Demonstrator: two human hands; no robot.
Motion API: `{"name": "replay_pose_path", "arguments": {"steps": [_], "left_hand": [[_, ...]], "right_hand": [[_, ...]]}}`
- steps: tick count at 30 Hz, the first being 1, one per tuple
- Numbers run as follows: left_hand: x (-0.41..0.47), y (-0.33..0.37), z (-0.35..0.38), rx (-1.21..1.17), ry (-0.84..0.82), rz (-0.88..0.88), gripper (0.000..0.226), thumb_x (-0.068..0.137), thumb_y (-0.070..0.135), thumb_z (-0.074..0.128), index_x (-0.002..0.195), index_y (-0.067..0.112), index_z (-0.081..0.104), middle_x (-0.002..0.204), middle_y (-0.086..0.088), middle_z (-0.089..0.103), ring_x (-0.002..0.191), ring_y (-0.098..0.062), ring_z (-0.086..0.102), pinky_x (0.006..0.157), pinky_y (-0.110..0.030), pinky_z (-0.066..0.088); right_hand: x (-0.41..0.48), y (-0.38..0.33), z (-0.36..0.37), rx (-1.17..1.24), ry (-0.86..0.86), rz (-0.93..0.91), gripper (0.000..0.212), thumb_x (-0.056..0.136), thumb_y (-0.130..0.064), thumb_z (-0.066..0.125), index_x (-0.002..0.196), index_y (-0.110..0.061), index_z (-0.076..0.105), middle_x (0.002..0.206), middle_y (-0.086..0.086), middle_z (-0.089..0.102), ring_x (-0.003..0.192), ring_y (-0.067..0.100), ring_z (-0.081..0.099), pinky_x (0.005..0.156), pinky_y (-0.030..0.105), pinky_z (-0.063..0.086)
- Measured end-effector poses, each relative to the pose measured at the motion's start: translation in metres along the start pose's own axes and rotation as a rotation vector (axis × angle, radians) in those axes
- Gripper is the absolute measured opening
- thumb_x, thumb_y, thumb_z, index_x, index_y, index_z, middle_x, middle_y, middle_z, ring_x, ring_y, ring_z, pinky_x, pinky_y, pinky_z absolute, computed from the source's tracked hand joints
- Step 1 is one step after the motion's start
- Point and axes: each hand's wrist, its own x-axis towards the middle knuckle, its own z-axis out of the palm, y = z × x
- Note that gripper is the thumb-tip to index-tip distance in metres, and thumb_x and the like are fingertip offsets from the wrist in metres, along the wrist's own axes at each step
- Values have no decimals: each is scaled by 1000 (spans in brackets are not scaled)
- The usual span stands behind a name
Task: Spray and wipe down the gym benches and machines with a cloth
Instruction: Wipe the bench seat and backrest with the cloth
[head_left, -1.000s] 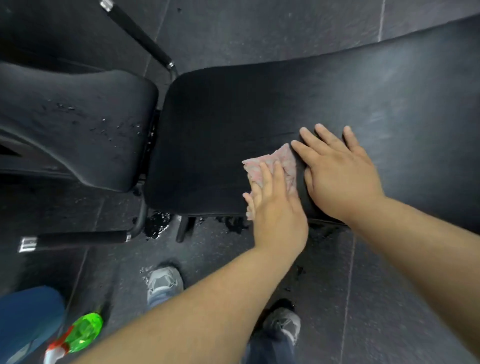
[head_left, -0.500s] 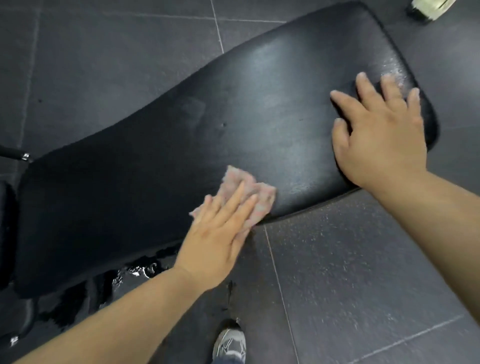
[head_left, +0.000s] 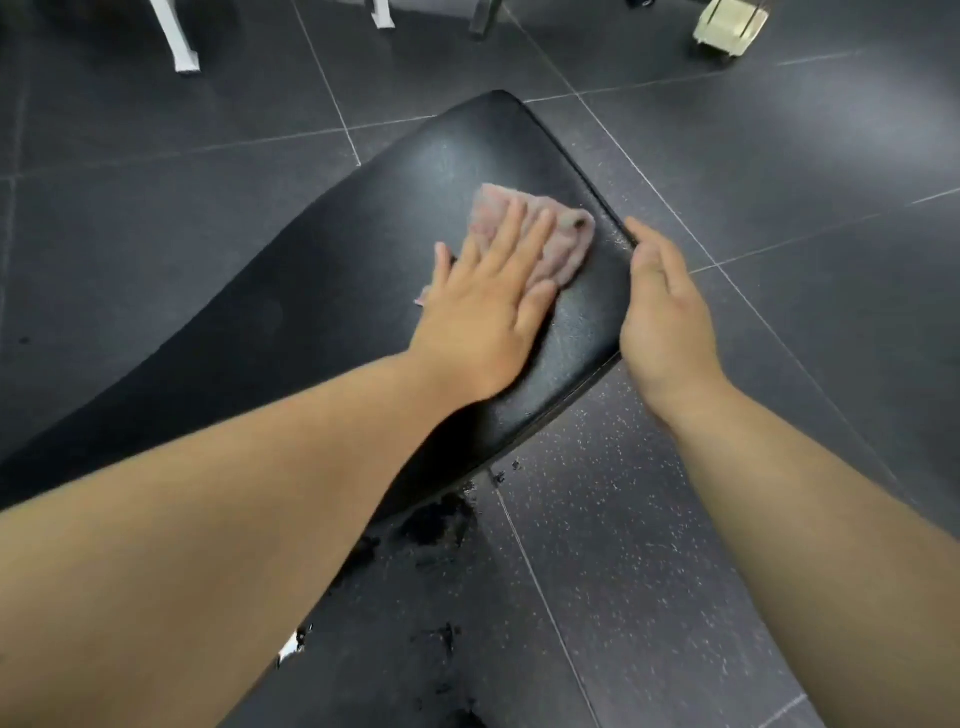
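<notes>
A long black padded bench (head_left: 322, 312) runs from the lower left up to its rounded far end in the middle of the head view. A crumpled pink cloth (head_left: 563, 234) lies flat on the pad near that far end. My left hand (head_left: 488, 312) presses on the cloth with straight, spread fingers. My right hand (head_left: 665, 317) rests against the right edge of the pad, its fingers fairly straight along the rim and off the cloth.
Dark grey floor tiles (head_left: 779, 182) surround the bench. Wet black patches (head_left: 436, 525) mark the floor under the near edge. White machine legs (head_left: 182, 47) stand at the top left, and a pale object (head_left: 730, 26) sits at the top right.
My left hand slid the cloth along the pad to its far end. My right hand left the top of the pad and now lies against its right edge.
</notes>
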Motion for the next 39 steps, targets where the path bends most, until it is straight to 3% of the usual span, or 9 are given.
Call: {"name": "replay_pose_path", "arguments": {"steps": [3,9,14,19,25,30,33,36,39], "left_hand": [[21,-10,-10,-72,32,-277,53,106,41,22,155,37,1,164,11,-7,151,-23,-10,116,-54,-12],[-110,-32,9,-100,-42,-4,51,100,48,16,149,47,2,158,28,-14,147,0,-18,115,-43,-14],[-145,-124,-5,-109,-26,-465,47,102,51,15,142,54,-9,149,37,-23,140,6,-28,118,-47,-17],[-134,-186,-8,-247,153,-1051,53,106,41,24,154,43,3,163,18,3,151,-18,1,118,-54,-9],[-72,-151,-25,-94,-11,-224,49,106,37,25,153,45,13,163,17,2,149,-21,-17,112,-54,-20],[-113,-208,-24,-189,93,-629,53,101,53,20,152,49,6,163,16,6,150,-18,-15,114,-55,-18],[-188,-244,-28,21,6,-785,59,98,57,24,154,43,11,163,2,16,150,-17,-17,113,-52,-21],[-256,-278,-41,145,-64,-874,46,95,39,44,141,39,42,148,2,47,151,-15,3,118,-49,-11],[-296,-283,-69,-236,69,-967,27,93,37,47,111,25,63,96,11,73,106,-13,64,102,-44,43]], "right_hand": [[-1,-2,5,-111,46,-28,39,105,-33,30,140,-32,47,144,-12,48,130,6,42,105,22,30],[-7,-10,17,-707,74,-276,51,101,-19,31,153,-18,28,163,-1,17,151,17,8,121,36,1],[-36,-28,58,-995,-240,-489,57,99,-28,32,155,-24,20,164,-3,7,151,17,-7,116,51,-15],[-66,-20,124,-1097,-464,-608,57,101,-27,32,155,-25,14,165,-1,-1,150,18,-11,115,52,-16],[-78,-18,152,-1087,-354,-593,54,99,-22,34,152,-26,28,163,-7,14,151,14,0,118,49,-11],[-88,-19,168,-1120,-344,-545,56,97,-19,37,152,-22,27,164,0,11,151,17,-2,118,47,-12],[-103,-23,187,-1128,-403,-543,57,97,-20,38,152,-22,26,164,1,10,151,19,-5,117,48,-12],[-129,-27,217,-1074,-497,-559,56,97,-23,39,152,-23,26,163,-1,12,151,18,-7,118,48,-12],[-162,-27,253,-972,-629,-579,54,97,-22,40,151,-23,30,163,-2,16,151,17,-5,120,42,-8]]}}
